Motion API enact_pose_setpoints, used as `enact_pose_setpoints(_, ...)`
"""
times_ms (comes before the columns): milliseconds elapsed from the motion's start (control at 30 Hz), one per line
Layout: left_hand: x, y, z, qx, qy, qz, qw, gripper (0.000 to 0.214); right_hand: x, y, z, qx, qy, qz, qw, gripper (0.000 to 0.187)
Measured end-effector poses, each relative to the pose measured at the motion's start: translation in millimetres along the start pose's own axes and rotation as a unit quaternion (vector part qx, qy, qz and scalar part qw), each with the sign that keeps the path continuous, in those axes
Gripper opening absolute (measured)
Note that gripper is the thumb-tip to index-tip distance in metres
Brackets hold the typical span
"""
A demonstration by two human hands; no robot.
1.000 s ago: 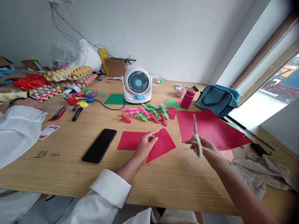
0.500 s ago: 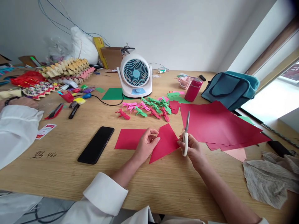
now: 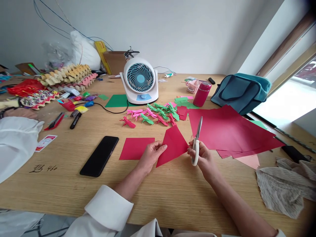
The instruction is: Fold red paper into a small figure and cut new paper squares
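My left hand (image 3: 151,156) pinches the left edge of a piece of red paper (image 3: 173,144), thumb on top. The paper is held tilted above the table. My right hand (image 3: 201,154) is closed round white-handled scissors (image 3: 197,144), blades pointing up and away from me, and its fingertips also touch the paper's right corner. Another red paper rectangle (image 3: 134,148) lies flat to the left, partly behind my left hand. Just beyond the held sheet is a pile of folded paper figures (image 3: 161,113) in pink, green and red.
A white fan (image 3: 140,80) stands at the back. Large red sheets (image 3: 229,131), a red flask (image 3: 202,94) and a teal bag (image 3: 243,92) are on the right. A black phone (image 3: 99,156) lies left; a co-worker's white sleeve (image 3: 18,141) rests at the left edge.
My left hand has closed its fingers on the red paper's edge, and the sheet has tilted up a little. The scissors stay in my right hand. The view has shifted slightly.
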State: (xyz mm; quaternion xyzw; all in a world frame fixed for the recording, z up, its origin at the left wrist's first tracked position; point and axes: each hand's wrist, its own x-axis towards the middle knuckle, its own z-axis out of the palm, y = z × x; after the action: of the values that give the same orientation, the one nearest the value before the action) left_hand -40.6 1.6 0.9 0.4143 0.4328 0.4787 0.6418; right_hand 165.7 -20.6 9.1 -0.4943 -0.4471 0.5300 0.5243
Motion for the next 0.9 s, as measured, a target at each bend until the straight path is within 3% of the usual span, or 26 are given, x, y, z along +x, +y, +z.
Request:
enact_pose_setpoints(100,2.9,5.5,-6.8,-0.025,0.022,0.016,0.999,0.032,-1.9,-0.7,-1.0,-0.038,-0.029,0.021,0.999,0.042)
enact_pose_setpoints(200,4.8,12.2,-13.7,-0.045,0.056,0.031,0.997,0.033,-3.1,-2.9,-3.0,-0.077,-0.095,0.034,0.992,0.045)
enact_pose_setpoints(500,4.5,30.5,-22.6,-0.032,0.133,0.081,0.987,0.034,-7.9,-13.1,-17.1,-0.185,-0.296,0.039,0.936,0.044)
enact_pose_setpoints(900,0.6,31.5,-17.9,0.02,0.125,0.078,0.989,0.034,-14.1,-12.8,-6.5,-0.172,-0.315,0.12,0.925,0.047)
